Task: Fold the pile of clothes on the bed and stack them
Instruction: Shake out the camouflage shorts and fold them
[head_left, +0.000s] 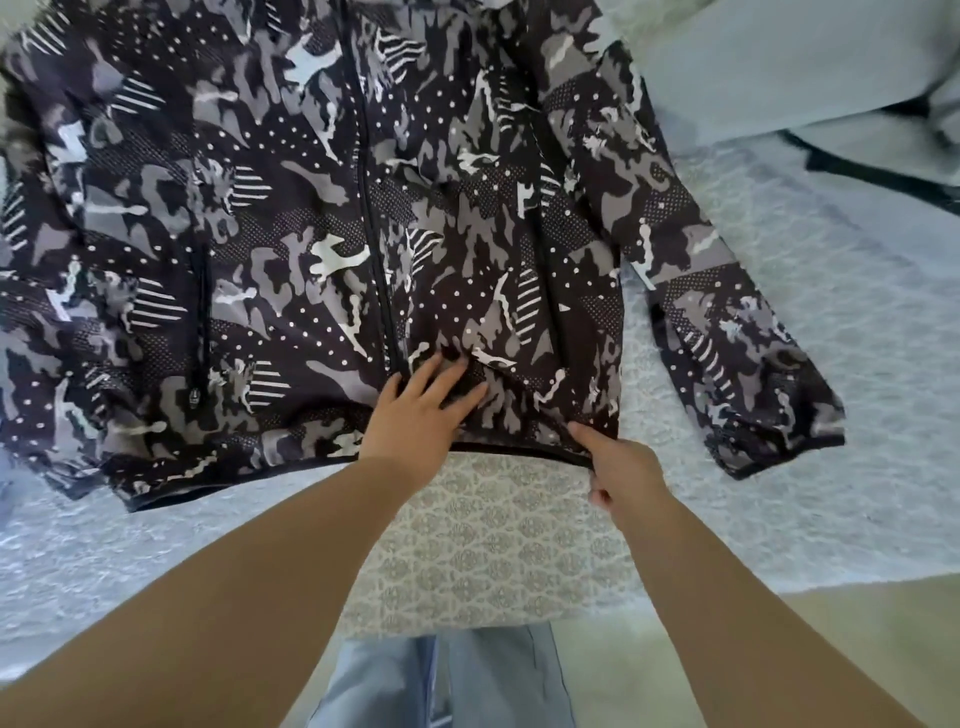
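— Pale blue jeans (452, 680) on the person's legs sit closest to us, then a grey-and-white patterned cloth (493, 545) hanging over the edge of the light blue textured bed (831, 364). See where the hands are?

— Yes. That black, grey and white camouflage-print zip jacket (291, 223) lies spread front-up across the bed, zipper closed, one sleeve stretched out to the right. The left hand (421, 415) lies flat with fingers straight, pressing the fabric just beside the zipper near the hem. The right hand (618, 467) pinches the black hem edge, thumb on top, fingers curled under.

— What worries you?

— It looks like thin, slippery material. If the right hand tugs the hem while the left only presses, I'd guess the front panel creeps and new wrinkles bunch up near the zipper. A pinch that small could also slip off the hem.

— And that sleeve?

— It sits near the bed's edge. A careless fold might drag it off the side. The light grey-blue garment (779, 67) at the far right lies close too, and could get caught up.
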